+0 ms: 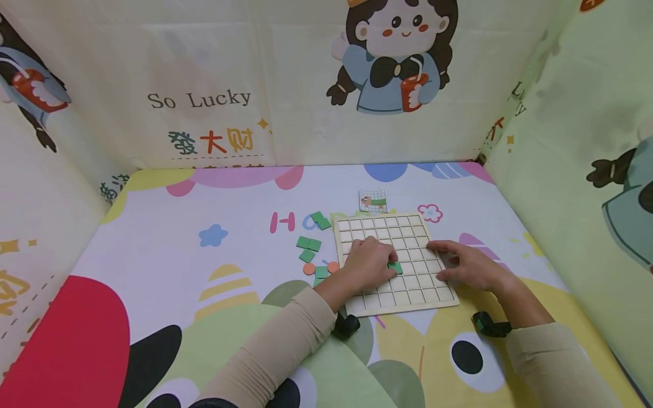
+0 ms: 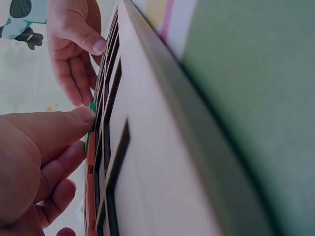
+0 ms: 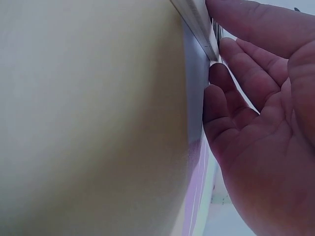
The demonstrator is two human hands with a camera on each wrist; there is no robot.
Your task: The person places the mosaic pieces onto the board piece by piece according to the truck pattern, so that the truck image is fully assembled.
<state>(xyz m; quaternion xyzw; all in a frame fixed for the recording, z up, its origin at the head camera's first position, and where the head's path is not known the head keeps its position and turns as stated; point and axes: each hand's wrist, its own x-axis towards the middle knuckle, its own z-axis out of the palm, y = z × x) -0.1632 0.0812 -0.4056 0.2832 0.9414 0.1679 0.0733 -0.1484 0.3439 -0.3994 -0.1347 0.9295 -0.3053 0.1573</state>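
A pale wooden grid board (image 1: 408,292) lies on the table. My left hand (image 1: 368,263) is over its middle, thumb and finger pinching a small green square tile (image 1: 395,267). In the left wrist view that green tile (image 2: 92,109) stands at the board's surface, with orange-red tiles (image 2: 90,196) sitting in the grid beside the fingers. At the board's right edge, my right hand (image 1: 471,266) touches the rim with thumb and index finger. The right wrist view shows the right hand (image 3: 261,98) with loosely bent fingers against the board's edge (image 3: 199,29).
Left of the board lie loose green tiles (image 1: 308,243) and orange round pieces (image 1: 308,269). Behind it is a small picture card (image 1: 373,201) with a colored grid pattern. A printed cloth (image 1: 168,243) covers the table, and printed curtains (image 1: 285,85) stand around it.
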